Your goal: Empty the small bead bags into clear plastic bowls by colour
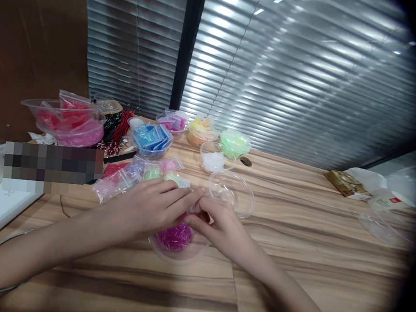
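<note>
My left hand (pixel 158 202) and my right hand (pixel 219 220) meet fingertip to fingertip above a clear plastic bowl (pixel 200 247). Inside that bowl lies a heap of magenta tube-shaped pieces (pixel 175 235), partly covered by my left hand. The fingers of both hands are bent and closed in a pinch; whatever sits between them is hidden or too small to name. Just beyond my right hand stands a clear, round container (pixel 250 198). Small zip bags with green (pixel 152 172), pink (pixel 113 184) and purple contents lie behind my left hand.
Plastic bowls with red and pink (pixel 82 137), blue (pixel 153 141), purple (pixel 172 122), orange-yellow (pixel 202 133) and green bags (pixel 235 143) line the back near the blinds. A white box (pixel 2 211) lies left. A gold packet (pixel 347 184) and clear plastic (pixel 384 227) are at right.
</note>
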Demonstrator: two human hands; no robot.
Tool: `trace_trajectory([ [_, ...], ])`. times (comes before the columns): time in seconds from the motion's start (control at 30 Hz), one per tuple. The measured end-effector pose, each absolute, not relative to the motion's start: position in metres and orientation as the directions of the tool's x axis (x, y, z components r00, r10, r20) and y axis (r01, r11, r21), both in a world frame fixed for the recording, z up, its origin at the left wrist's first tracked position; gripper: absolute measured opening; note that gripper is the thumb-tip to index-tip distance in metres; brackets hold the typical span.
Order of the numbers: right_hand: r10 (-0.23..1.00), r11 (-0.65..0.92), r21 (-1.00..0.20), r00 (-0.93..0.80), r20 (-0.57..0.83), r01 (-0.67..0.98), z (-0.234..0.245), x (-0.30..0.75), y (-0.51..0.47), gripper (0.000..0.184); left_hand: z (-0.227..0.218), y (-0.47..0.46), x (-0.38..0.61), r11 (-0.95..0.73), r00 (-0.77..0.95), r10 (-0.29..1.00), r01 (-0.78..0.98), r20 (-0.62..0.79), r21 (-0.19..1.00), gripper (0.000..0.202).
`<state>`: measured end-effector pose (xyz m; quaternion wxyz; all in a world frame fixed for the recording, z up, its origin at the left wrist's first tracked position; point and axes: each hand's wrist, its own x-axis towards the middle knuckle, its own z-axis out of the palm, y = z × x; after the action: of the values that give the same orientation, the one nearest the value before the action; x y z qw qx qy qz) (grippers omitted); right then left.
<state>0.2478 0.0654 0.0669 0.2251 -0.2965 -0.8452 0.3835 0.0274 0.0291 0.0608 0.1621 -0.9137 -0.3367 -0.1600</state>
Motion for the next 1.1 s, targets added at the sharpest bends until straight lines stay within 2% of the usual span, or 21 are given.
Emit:
trace_trajectory([
  [0.13,0.685,0.253,-0.935,-0.729,-0.009,0.249,0.069,0.25,0.07,0.036,0.085,0.027,0.02,-0.715,0.72,0.59,0.676,0.366,-0.179,0.051],
  [0.2,0.663,0.135,-0.97,-0.746,-0.065,0.204,0.069,0.251,0.072,0.035,0.096,0.024,0.017,-0.738,0.733,0.555,0.652,0.394,-0.175,0.051],
  [0.27,0.635,0.081,-0.98,-0.768,-0.09,0.181,0.067,0.25,0.072,0.032,0.102,0.021,0.016,-0.789,0.759,0.489,0.595,0.43,-0.153,0.048],
  [0.47,0.567,0.04,-0.987,-0.817,-0.107,0.157,0.064,0.247,0.065,0.037,0.095,0.023,0.025,-0.895,0.762,0.341,0.442,0.55,-0.057,0.016],
  [0.6,0.563,0.023,-0.996,-0.824,-0.063,0.092,0.068,0.247,0.063,0.042,0.094,0.025,0.025,-0.904,0.728,0.328,0.428,0.601,-0.025,0.012],
  [0.7,0.56,-0.007,-0.997,-0.826,-0.069,0.079,0.07,0.247,0.063,0.044,0.094,0.026,0.023,-0.901,0.734,0.343,0.433,0.586,-0.014,0.012],
  [0.83,0.567,0.067,-0.994,-0.823,-0.032,0.084,0.067,0.246,0.067,0.039,0.095,0.029,0.02,-0.909,0.747,0.36,0.416,0.56,0.029,0.015],
  [0.93,0.587,0.133,-0.983,-0.809,-0.025,0.127,0.063,0.245,0.069,0.029,0.096,0.031,0.018,-0.894,0.766,0.443,0.415,0.465,0.168,0.02],
  [1.0,0.612,0.208,-0.963,-0.791,-0.011,0.174,0.061,0.245,0.069,0.023,0.097,0.033,0.018,-0.824,0.754,0.557,0.45,0.348,0.344,0.021],
  [1.1,0.667,0.353,-0.895,-0.745,0.037,0.272,0.06,0.246,0.064,0.02,0.099,0.035,0.021,-0.624,0.669,0.721,0.513,0.181,0.589,0.019],
])
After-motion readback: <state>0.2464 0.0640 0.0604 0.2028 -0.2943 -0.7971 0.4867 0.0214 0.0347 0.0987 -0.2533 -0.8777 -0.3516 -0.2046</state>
